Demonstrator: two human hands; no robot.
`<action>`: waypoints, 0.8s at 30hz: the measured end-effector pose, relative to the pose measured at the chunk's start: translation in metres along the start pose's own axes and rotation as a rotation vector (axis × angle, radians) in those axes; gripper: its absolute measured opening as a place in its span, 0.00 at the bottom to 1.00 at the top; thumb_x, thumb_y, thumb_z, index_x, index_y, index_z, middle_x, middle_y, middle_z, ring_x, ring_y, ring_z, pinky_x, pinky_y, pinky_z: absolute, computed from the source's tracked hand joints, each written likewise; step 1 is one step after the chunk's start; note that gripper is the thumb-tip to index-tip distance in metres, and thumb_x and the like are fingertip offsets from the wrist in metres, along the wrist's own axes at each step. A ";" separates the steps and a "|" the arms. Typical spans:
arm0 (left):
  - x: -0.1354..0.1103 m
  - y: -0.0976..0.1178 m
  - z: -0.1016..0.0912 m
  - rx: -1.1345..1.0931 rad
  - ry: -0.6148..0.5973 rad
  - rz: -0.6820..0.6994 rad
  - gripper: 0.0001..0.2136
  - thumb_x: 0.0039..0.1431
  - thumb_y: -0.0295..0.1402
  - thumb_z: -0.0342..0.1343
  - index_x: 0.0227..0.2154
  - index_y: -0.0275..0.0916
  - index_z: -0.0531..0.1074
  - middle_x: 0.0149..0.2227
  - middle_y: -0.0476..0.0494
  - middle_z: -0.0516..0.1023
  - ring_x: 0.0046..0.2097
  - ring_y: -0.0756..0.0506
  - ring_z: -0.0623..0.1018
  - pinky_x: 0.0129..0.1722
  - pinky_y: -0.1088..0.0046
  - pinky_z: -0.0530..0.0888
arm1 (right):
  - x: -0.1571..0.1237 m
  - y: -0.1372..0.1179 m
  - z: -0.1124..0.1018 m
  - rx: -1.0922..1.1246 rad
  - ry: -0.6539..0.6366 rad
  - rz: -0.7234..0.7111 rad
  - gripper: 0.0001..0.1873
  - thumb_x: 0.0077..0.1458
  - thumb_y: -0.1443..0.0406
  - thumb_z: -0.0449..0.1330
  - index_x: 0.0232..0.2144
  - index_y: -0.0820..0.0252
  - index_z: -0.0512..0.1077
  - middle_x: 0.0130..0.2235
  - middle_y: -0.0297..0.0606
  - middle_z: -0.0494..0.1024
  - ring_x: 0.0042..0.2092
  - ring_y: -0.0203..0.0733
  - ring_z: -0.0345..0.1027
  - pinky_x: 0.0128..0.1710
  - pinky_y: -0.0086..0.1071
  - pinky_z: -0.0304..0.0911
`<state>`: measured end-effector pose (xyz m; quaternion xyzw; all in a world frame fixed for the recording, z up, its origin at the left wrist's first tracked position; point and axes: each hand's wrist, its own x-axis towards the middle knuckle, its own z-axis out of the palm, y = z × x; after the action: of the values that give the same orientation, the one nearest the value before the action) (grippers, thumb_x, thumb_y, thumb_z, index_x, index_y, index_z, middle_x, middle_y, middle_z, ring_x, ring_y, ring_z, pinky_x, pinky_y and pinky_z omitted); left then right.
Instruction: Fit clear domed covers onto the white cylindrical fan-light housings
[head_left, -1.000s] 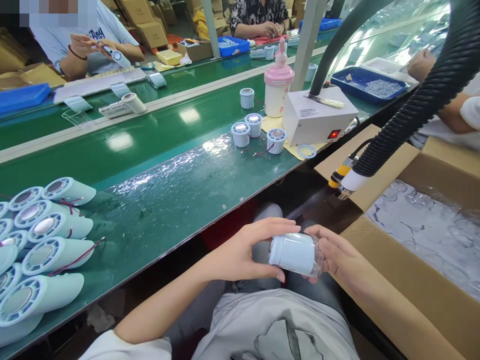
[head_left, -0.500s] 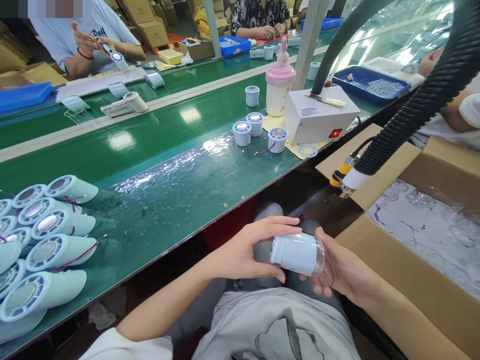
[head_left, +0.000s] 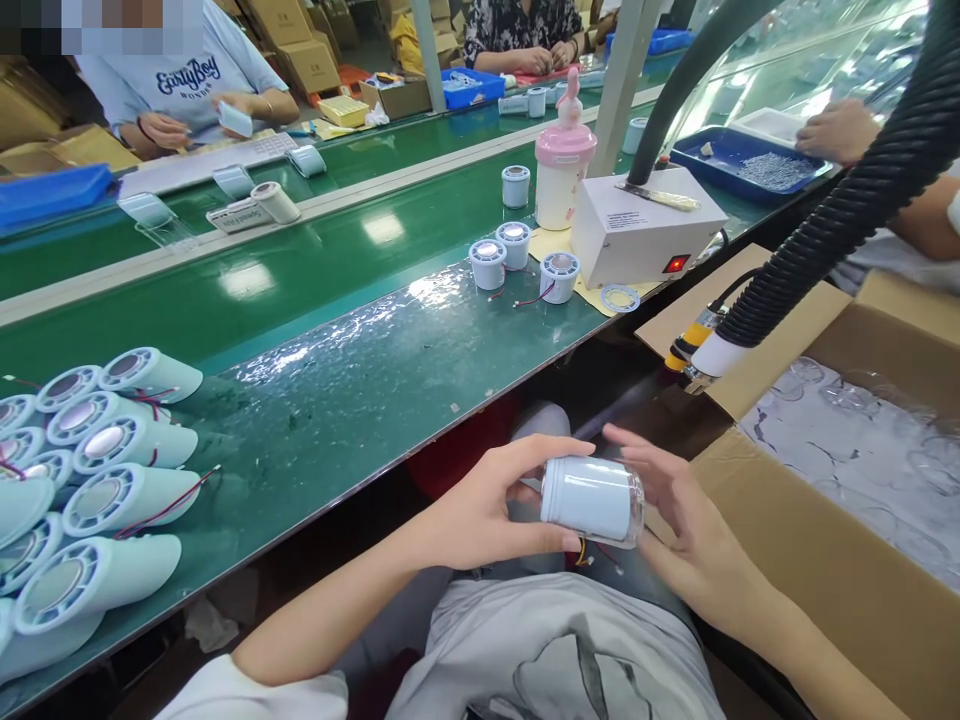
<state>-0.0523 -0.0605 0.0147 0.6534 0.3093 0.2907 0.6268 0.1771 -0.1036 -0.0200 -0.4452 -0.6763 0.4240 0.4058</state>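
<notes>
My left hand (head_left: 506, 508) grips a light-blue cylindrical housing (head_left: 589, 497) by its ringed end, thumb below and fingers above. A clear plastic cap (head_left: 636, 508) sits on the housing's right end, and thin wires (head_left: 583, 553) hang out beneath it. My right hand (head_left: 679, 510) is beside the cap with fingers apart and bent, the thumb near its lower edge; whether any finger touches it is hard to tell. Both hands are over my lap, in front of the green bench edge.
Several blue motor housings (head_left: 112, 500) with red wires lie at left on the bench (head_left: 337, 400). More stand beside a white box (head_left: 637, 225) and pink-lidded cup (head_left: 565, 180). A black hose (head_left: 832, 220) hangs above an open carton (head_left: 720, 480). Co-workers' hands (head_left: 836, 130) are across and right.
My right hand has loosened from the cap, its fingers lifting and spreading. The housing has turned slightly in my left hand, and wires now show below. The co-worker opposite has lowered their hands.
</notes>
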 end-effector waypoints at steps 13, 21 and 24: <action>-0.001 -0.008 -0.004 -0.212 -0.129 -0.129 0.40 0.51 0.29 0.67 0.65 0.48 0.56 0.57 0.39 0.72 0.53 0.40 0.77 0.56 0.57 0.73 | -0.005 0.000 -0.006 0.379 -0.049 0.304 0.24 0.51 0.58 0.68 0.51 0.48 0.74 0.49 0.40 0.79 0.46 0.50 0.75 0.41 0.39 0.76; 0.004 -0.035 0.004 -0.396 -0.128 -0.263 0.37 0.52 0.33 0.66 0.64 0.44 0.57 0.50 0.40 0.76 0.46 0.44 0.78 0.43 0.70 0.75 | 0.004 0.009 0.009 0.402 -0.111 0.404 0.28 0.54 0.57 0.65 0.57 0.53 0.71 0.38 0.37 0.82 0.36 0.45 0.77 0.36 0.37 0.75; 0.018 -0.034 -0.001 -0.265 -0.037 -0.370 0.27 0.56 0.42 0.60 0.56 0.40 0.64 0.45 0.43 0.77 0.38 0.47 0.77 0.32 0.77 0.73 | 0.012 0.026 0.001 0.194 -0.117 0.358 0.31 0.57 0.46 0.57 0.58 0.51 0.68 0.50 0.40 0.79 0.38 0.44 0.77 0.35 0.36 0.75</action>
<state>-0.0431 -0.0456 -0.0192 0.5028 0.3714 0.1969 0.7553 0.1794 -0.0859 -0.0429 -0.4918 -0.5649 0.5774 0.3250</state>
